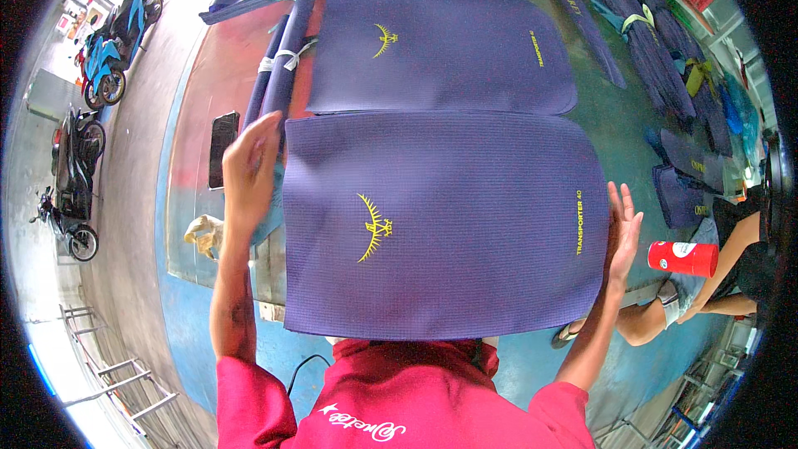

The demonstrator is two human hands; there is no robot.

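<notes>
I hold up a large purple fabric panel [465, 216] with a yellow emblem and yellow lettering, flat in front of me. My left hand [249, 168] presses its left edge, fingers apart and raised. Against the panel's right edge rests my right hand [622, 233], palm flat, fingers spread. A second purple panel [440, 50] of the same kind lies on the table just beyond it.
Rolled and bundled purple fabric [657, 50] lies at the right, more folded pieces [278, 75] at the left. A black phone [222, 148] lies on the table. A seated person [706, 283] with a red can [683, 258] is at right. Motorbikes [104, 58] stand far left.
</notes>
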